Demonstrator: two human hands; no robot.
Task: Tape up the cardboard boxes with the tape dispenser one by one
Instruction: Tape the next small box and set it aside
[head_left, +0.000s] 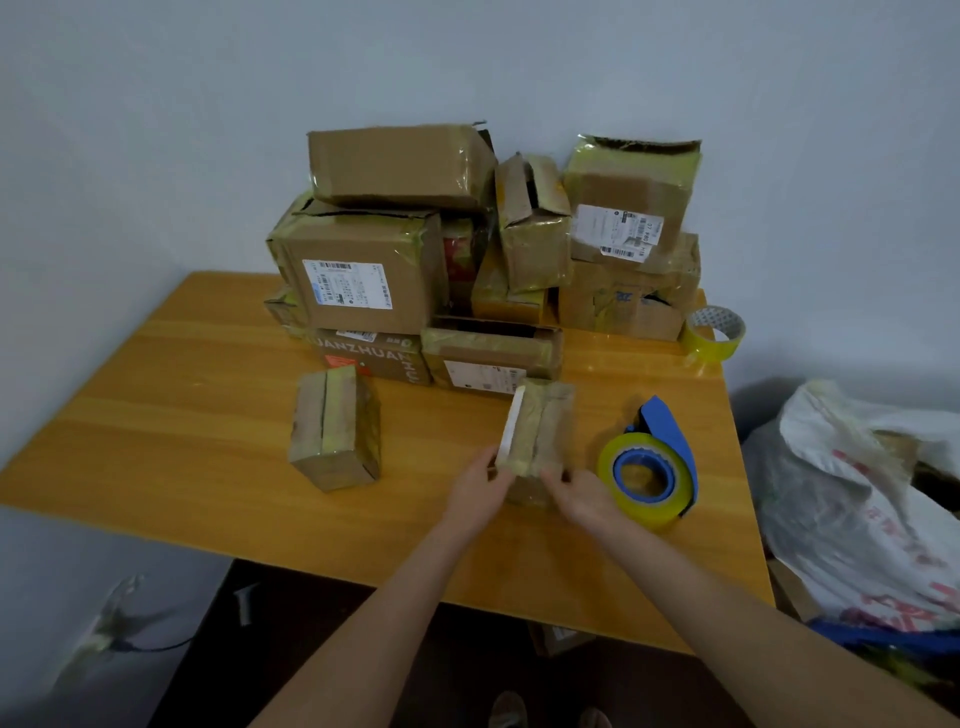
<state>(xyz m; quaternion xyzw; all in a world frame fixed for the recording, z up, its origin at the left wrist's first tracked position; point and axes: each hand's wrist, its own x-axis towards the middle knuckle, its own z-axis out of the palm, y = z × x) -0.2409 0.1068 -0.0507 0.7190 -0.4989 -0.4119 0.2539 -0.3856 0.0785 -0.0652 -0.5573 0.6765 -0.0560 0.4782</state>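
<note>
Just below the middle of the frame, on the wooden table (197, 415), a small cardboard box (543, 426) sits between the person's two hands. The left hand (475, 488) has its fingers curled round the box's near left corner, and the right hand (584, 499) clasps the near right edge, so both are closed on the same box and neither is free. The box's long axis runs away from the person, leaning a little toward the upper right, and a seam between its flaps runs along that axis (old yellowish tape already covers much of it, so how well it is sealed is hard to tell). The tape dispenser (649, 467), blue with a yellow-tinted roll, stands just to the right of the right hand, near it but apart, with its blue handle pointing toward the upper right. That is the relation that matters: the right hand is plainly the nearer one, and a short reach sideways would likely bring it to the dispenser while the left hand steadies the box. A strip would then probably have to be drawn along the seam, following the long axis. Another small box (335, 431) stands to the left, well apart, and a pile of boxes (363, 270) fills the back of the table.
</note>
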